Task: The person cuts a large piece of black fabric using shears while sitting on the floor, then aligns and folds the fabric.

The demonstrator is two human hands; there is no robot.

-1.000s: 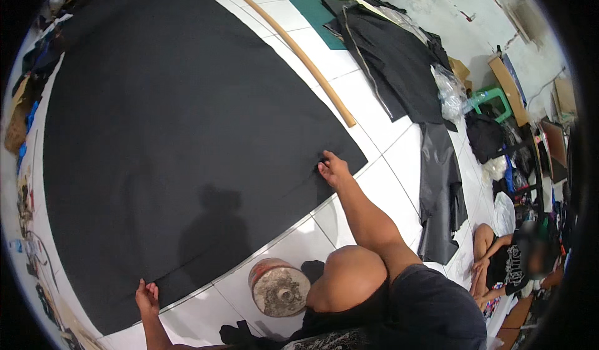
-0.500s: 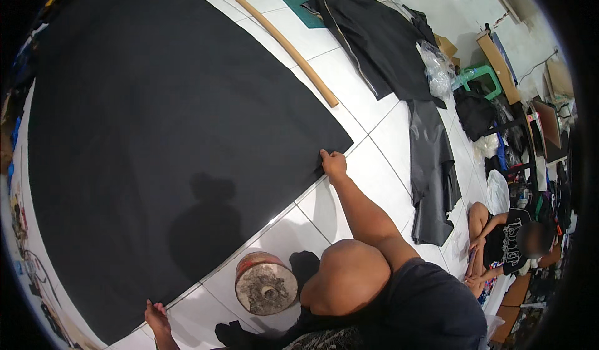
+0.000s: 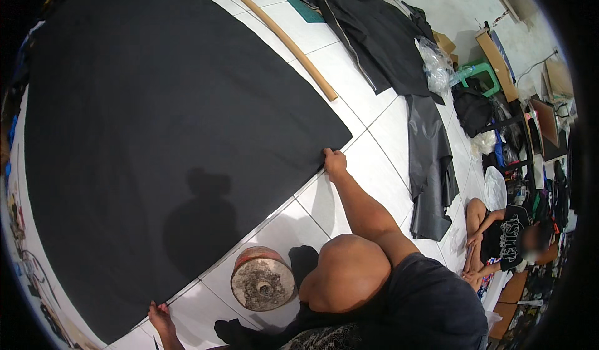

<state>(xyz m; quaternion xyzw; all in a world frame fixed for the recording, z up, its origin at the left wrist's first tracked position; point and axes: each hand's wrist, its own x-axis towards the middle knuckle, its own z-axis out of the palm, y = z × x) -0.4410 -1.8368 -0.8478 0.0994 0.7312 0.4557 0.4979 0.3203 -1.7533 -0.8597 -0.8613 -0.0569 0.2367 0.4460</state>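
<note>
A large black fabric sheet (image 3: pixel 156 113) lies spread over the white tiled floor, filling the left and middle of the view. My right hand (image 3: pixel 335 162) pinches its near edge, close to the right corner. Farther left along that same edge, my left hand (image 3: pixel 160 317) is closed on the fabric near the lower corner, with its thumb and fingers at the border. Between my two arms, a round, worn weight-like block (image 3: pixel 262 284) with a reddish side and a hole in its grey top stands on the tiles, just off the fabric's edge.
A tan tube (image 3: pixel 281 34) lies beyond the sheet's far edge. Farther right are black material with a zipper (image 3: pixel 368 31) and a shiny black strip (image 3: pixel 430 162). A green stool (image 3: pixel 483 78) stands by the clutter, and another person (image 3: pixel 499 237) sits on the floor at right.
The view has shifted slightly, and the whole scene sits a little higher. Both hands keep hold of the fabric's edge at about the same places.
</note>
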